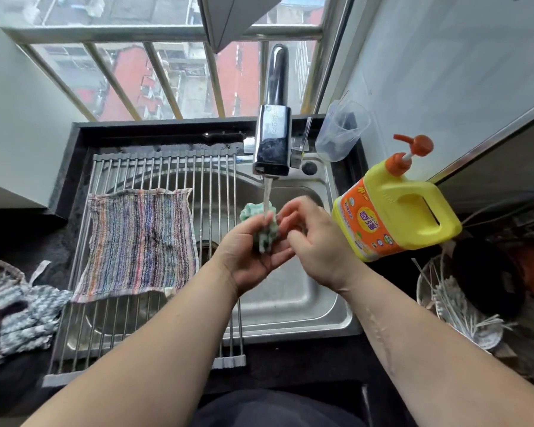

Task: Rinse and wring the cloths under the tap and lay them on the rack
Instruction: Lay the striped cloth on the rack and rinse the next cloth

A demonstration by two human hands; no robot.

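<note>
Now we cup the bunched green cloth point(264, 234) in our left hand point(250, 260) at frame centre, fingers curled round it under the running tap point(272, 140); our right hand point(316, 245) curls just beside it, its hold unclear; the rack point(219, 186) lies leftward, nearer our left hand.

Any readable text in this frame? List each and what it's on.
Detergent bottle label: big blue characters in a yellow oval, sideways, blurred; unreadable.
Its small print: too small.
Tap: no legible marking.
Striped cloth tag: too small.
</note>
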